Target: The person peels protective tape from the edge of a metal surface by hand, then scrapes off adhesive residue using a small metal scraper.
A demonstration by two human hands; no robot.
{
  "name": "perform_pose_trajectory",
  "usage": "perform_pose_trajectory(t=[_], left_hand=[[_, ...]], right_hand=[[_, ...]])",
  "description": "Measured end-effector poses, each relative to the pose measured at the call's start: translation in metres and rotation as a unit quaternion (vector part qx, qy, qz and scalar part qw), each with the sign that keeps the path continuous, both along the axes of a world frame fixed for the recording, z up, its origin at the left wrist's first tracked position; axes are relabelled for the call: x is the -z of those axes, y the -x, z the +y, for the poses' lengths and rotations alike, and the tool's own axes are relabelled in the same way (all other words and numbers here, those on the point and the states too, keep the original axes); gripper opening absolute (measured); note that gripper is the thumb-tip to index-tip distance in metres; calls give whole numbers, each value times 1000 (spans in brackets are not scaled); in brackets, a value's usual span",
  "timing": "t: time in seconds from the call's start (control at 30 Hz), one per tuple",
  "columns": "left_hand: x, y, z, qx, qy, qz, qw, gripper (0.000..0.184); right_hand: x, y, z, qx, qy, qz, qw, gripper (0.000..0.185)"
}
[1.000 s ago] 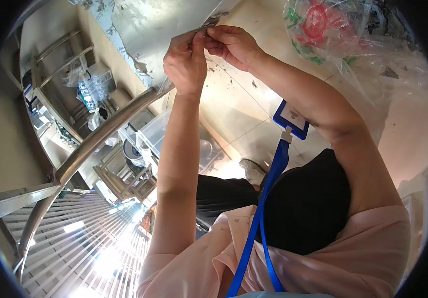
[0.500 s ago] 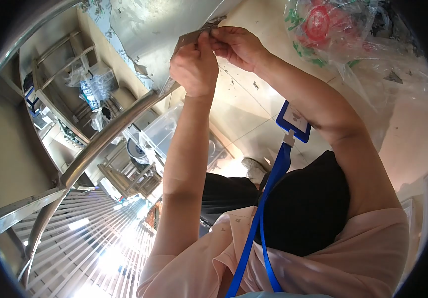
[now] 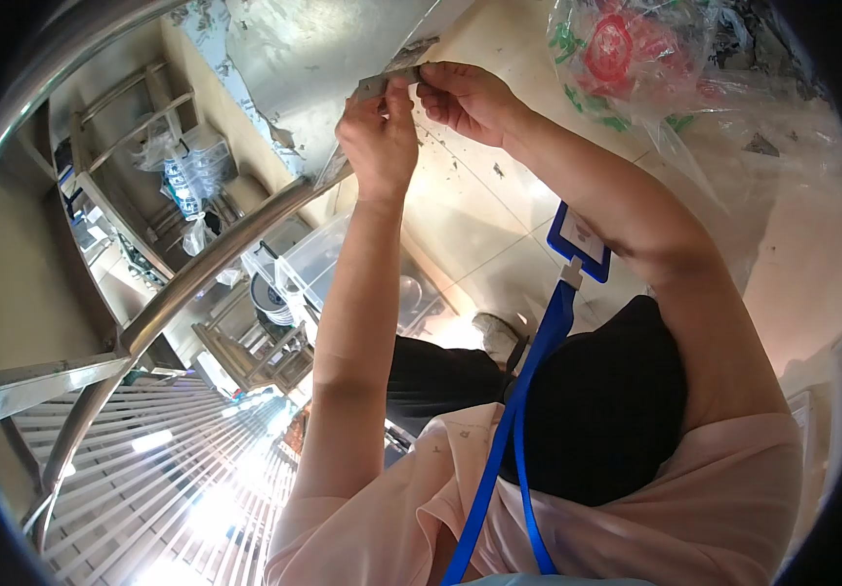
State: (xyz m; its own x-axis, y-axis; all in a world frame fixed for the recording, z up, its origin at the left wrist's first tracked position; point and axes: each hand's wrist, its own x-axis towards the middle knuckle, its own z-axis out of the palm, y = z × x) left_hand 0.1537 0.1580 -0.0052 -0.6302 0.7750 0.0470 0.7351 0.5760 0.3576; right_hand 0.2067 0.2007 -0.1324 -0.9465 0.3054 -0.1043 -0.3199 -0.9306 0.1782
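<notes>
My left hand [image 3: 379, 146] is closed at the edge of a silvery sheet-like panel [image 3: 294, 68], with thumb and fingers on a thin grey strip [image 3: 372, 88]. Close beside it, my right hand [image 3: 470, 103] pinches the strip's other end between thumb and forefinger. Its remaining fingers are curled. Whether the strip is still joined to the panel I cannot tell. Ragged, flaking pale-blue patches [image 3: 230, 83] run down the panel's left side, and a dark rough patch [image 3: 411, 52] lies along its edge just above my hands.
A bent metal tube [image 3: 216, 254] crosses on the left. Beyond it are a rack with plastic-wrapped items [image 3: 186, 176] and a clear plastic bin [image 3: 328, 254]. Clear plastic bags with red and green print [image 3: 626, 54] lie upper right. Small dark scraps dot the tiled floor [image 3: 484, 220]. A blue-framed badge [image 3: 579, 239] hangs from my lanyard.
Both hands have moved slightly down the view, and the left hand's fingers have loosened and straightened a little. The fingertips are a bit farther apart, with more of the grey strip showing.
</notes>
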Motion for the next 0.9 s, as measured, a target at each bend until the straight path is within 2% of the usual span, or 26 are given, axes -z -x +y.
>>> perform_pose_trajectory(t=[0.1,0.33,0.6,0.9], left_hand=[[-8,-5,14,-42,30,-12,999,29],[7,-2,22,44,6,81,996,24],[14,-2,21,49,0,98,994,16],[3,-9,30,69,64,152,984,14]], right_hand=[[2,3,8,9,-2,-26,1000,15],[7,6,12,32,53,5,998,13],[15,10,12,30,78,19,996,13],[14,10,9,19,99,23,995,12]])
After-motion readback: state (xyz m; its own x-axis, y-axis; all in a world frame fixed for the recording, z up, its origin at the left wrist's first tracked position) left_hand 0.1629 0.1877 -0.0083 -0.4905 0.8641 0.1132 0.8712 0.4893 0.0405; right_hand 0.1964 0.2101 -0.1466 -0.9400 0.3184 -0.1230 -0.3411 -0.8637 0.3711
